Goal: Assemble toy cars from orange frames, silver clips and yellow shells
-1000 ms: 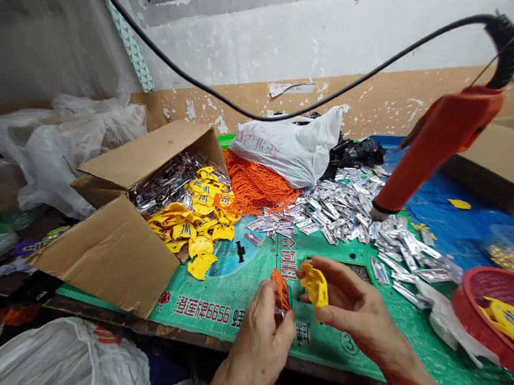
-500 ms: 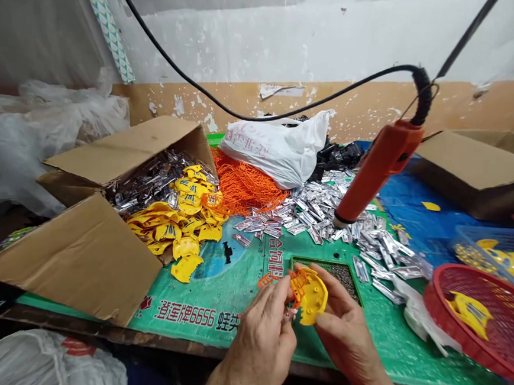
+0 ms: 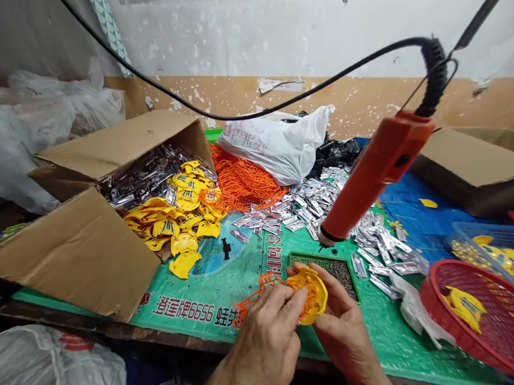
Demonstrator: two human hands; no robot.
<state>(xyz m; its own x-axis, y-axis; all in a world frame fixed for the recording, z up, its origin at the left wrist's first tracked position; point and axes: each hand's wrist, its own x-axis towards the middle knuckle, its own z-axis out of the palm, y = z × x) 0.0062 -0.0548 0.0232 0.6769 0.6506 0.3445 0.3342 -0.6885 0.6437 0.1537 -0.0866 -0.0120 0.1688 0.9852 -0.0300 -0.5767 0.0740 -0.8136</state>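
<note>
A yellow plastic shell (image 3: 320,298) is held hollow side up above the green table cover, close to the front edge. My right hand (image 3: 345,328) grips it by its right side, fingers behind and thumb at the lower rim. My left hand (image 3: 270,328) is closed on an orange lattice part (image 3: 268,280), whose end lies inside the shell; the rest trails out to the left behind the fingers. Just behind the hands is a green tray (image 3: 344,271) of small dark pieces. An orange-red electric screwdriver (image 3: 374,177) hangs over the table, its tip above the tray.
Silvery pieces (image 3: 307,206) cover the middle back, beside orange netting (image 3: 247,178) and a white bag (image 3: 280,143). An open carton (image 3: 75,254) spills yellow shells (image 3: 166,223) at left. A red basket (image 3: 441,273) and blue bin (image 3: 464,229) stand at right.
My left hand has brought the orange lattice part further into the yellow shell, and more of the part shows at left. The screwdriver looks nearer and its tip has shifted left.
</note>
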